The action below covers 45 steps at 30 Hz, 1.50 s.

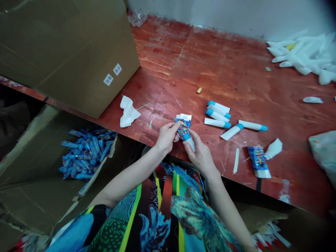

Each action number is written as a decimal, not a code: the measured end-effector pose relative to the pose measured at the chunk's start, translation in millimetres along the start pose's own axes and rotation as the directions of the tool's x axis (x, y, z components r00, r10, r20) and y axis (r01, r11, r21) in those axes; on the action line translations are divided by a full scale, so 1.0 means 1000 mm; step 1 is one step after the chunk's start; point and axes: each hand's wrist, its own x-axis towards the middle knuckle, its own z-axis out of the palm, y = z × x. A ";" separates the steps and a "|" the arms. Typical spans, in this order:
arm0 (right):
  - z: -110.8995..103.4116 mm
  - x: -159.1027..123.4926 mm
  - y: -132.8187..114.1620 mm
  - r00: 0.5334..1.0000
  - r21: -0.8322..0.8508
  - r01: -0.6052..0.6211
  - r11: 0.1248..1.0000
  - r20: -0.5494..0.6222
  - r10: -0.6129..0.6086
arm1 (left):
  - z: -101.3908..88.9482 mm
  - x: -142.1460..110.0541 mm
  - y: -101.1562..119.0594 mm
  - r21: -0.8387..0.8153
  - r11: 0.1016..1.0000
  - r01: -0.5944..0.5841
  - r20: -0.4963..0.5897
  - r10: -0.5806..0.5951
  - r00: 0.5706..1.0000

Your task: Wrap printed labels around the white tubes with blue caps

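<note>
A red-brown plywood workbench (210, 59) fills most of the view, seen from above by a person in a brightly patterned garment (168, 217) sitting at its near edge. On the far left of the workbench stands a large cardboard carton (70, 52) with two small white labels. Below the workbench's near edge, to the left, an open carton (35, 168) holds a heap of blue-wrapped tubes (86, 154). A pile of white plastic tubes (301, 52) lies at the workbench's far right corner. Near its centre, five white tubes with blue caps (217, 115) lie loosely together, and nearer the edge, a colourful packet (258, 161) lies beside a white tube (273, 148). A crumpled white tissue (128, 111) sits toward the left. At the near edge, the left hand (166, 136) pinches a colourful foil packet (183, 127) narrowly between thumb and fingers. The right hand (201, 157) curls closely around a blue-capped white tube (189, 141), whose capped end is just below the packet and touching it.
</note>
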 end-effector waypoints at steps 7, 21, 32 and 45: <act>0.001 0.000 -0.003 0.998 -0.006 -0.003 1.000 -0.055 0.002 | 0.002 -0.002 -0.004 -0.002 1.000 0.028 0.009 -0.028 1.000; 0.006 0.004 -0.010 0.981 0.371 -0.122 0.921 -0.094 0.167 | 0.000 -0.009 -0.012 0.088 0.983 0.159 0.193 -0.173 0.966; 0.013 -0.007 -0.012 0.936 0.782 -0.339 0.523 0.221 0.276 | 0.001 -0.011 -0.018 0.048 0.987 0.156 0.206 -0.163 0.965; 0.011 -0.017 -0.001 0.940 0.803 -0.329 0.497 0.224 0.258 | -0.006 -0.021 -0.024 0.087 0.990 0.113 0.260 -0.132 0.956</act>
